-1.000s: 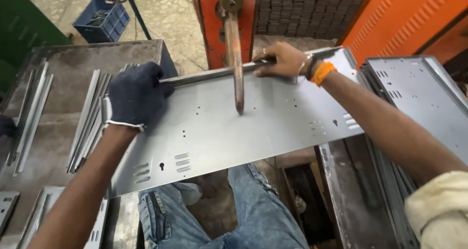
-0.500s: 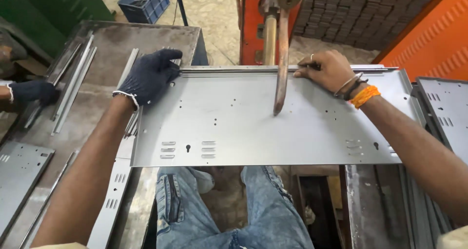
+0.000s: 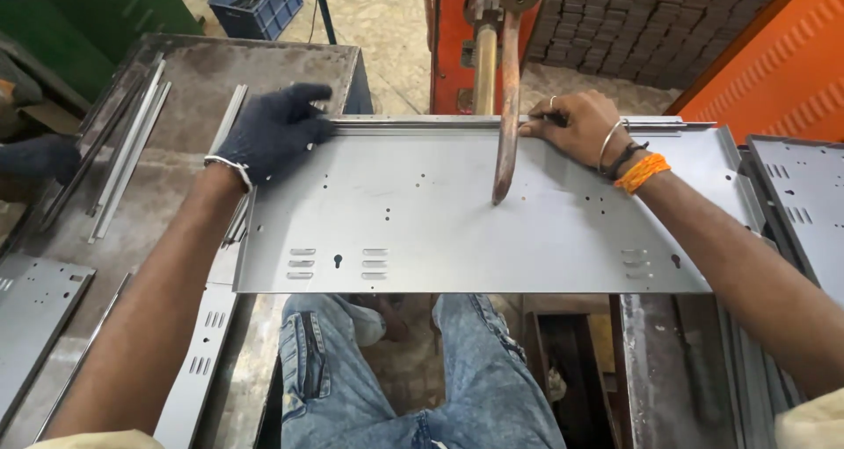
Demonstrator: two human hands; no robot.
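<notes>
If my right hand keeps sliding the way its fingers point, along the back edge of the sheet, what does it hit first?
The right hand points left along the sheet's rear flange. First in line looks like the rusty lever hanging just beyond its fingertips, though depth is unclear; it may hang slightly in front.
</notes>
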